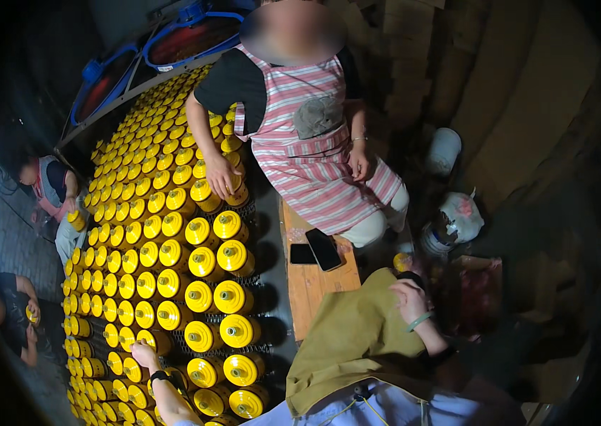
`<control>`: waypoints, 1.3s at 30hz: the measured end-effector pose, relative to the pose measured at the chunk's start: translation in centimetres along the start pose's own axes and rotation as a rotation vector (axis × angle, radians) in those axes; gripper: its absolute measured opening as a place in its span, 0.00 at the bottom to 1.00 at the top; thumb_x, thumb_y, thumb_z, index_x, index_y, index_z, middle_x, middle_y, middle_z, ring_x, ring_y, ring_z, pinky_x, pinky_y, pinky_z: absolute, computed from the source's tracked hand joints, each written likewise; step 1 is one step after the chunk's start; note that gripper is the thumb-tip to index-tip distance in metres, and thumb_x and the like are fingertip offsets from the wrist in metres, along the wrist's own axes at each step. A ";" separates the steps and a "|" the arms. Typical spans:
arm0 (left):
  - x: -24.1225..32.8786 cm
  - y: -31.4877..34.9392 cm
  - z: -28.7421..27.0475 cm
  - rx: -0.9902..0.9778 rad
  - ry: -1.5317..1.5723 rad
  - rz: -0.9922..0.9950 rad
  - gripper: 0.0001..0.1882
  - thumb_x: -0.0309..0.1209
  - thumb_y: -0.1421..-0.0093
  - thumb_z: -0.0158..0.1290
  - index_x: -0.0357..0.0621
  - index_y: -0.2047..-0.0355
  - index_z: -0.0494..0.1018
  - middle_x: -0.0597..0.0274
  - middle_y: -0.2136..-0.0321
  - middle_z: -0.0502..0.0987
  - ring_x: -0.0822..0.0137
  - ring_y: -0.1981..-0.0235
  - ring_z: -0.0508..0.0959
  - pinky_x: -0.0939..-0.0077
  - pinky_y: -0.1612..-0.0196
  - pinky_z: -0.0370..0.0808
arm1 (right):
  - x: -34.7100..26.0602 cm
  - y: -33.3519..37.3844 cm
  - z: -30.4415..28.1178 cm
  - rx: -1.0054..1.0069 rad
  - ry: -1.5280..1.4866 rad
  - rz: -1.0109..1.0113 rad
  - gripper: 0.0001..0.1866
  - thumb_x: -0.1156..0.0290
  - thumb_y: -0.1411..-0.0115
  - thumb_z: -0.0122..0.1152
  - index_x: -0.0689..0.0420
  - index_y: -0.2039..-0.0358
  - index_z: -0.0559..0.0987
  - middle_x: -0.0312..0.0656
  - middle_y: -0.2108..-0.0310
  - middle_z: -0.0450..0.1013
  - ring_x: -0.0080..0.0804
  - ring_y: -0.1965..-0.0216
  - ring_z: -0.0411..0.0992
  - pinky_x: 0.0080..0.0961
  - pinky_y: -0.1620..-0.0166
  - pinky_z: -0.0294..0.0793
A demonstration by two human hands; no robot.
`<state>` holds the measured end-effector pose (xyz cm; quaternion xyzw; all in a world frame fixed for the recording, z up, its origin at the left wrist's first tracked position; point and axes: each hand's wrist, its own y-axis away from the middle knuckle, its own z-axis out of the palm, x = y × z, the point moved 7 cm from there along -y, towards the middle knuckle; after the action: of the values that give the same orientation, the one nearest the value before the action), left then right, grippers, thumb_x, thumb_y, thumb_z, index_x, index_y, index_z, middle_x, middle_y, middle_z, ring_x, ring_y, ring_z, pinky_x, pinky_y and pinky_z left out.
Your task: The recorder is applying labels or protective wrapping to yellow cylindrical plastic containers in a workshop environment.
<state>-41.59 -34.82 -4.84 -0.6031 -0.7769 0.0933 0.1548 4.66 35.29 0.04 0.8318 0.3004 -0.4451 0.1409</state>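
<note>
Rows of yellow canisters [233,297], each with a small metal stem on its domed top, stand upright on a dark wire-mesh surface. Among them, at the lower left, my left hand [144,353] is closed, its fingers curled by a canister top [151,339]; what they grip is hidden. A dark band circles that wrist. On the olive-brown cloth [346,334] over my lap lies my right hand [408,302], fingers stretched out and holding nothing. A green bracelet [419,321] is on its wrist.
Opposite me sits a person in a striped apron [300,128], one hand [223,177] on the canisters. Two phones [323,250] lie on a wooden bench [304,298]. Two more people handle canisters at far left. Blue-rimmed fans [190,39], a white bucket [444,151] and a bag [462,216] stand around.
</note>
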 end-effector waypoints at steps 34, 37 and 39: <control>43.3 33.6 -9.8 -1.448 1.391 0.574 0.13 0.30 0.31 0.46 0.33 0.54 0.74 0.65 0.57 0.75 0.77 0.61 0.72 0.83 0.60 0.70 | -11.0 -0.1 7.1 -0.474 -0.293 -0.341 0.18 0.82 0.53 0.70 0.59 0.59 0.79 0.36 0.69 0.70 0.20 0.71 0.70 0.17 0.66 0.71; 43.2 34.1 -9.7 -1.400 1.290 0.675 0.13 0.30 0.31 0.45 0.33 0.55 0.75 0.64 0.57 0.75 0.76 0.60 0.72 0.81 0.59 0.70 | -10.0 0.4 7.4 -0.424 -0.257 -0.336 0.18 0.79 0.54 0.71 0.57 0.61 0.79 0.39 0.68 0.71 0.28 0.73 0.71 0.24 0.67 0.73; 43.1 34.5 -9.2 -1.445 1.269 0.653 0.13 0.30 0.31 0.46 0.33 0.56 0.75 0.63 0.56 0.75 0.75 0.60 0.73 0.80 0.57 0.70 | -9.4 0.8 7.4 -0.402 -0.269 -0.332 0.17 0.79 0.54 0.70 0.58 0.61 0.79 0.39 0.68 0.71 0.29 0.72 0.72 0.24 0.67 0.73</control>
<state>-16.67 15.23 -2.22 -0.6735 -0.2192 -0.6983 0.1039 -3.66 27.40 3.56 0.6602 0.4931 -0.4999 0.2668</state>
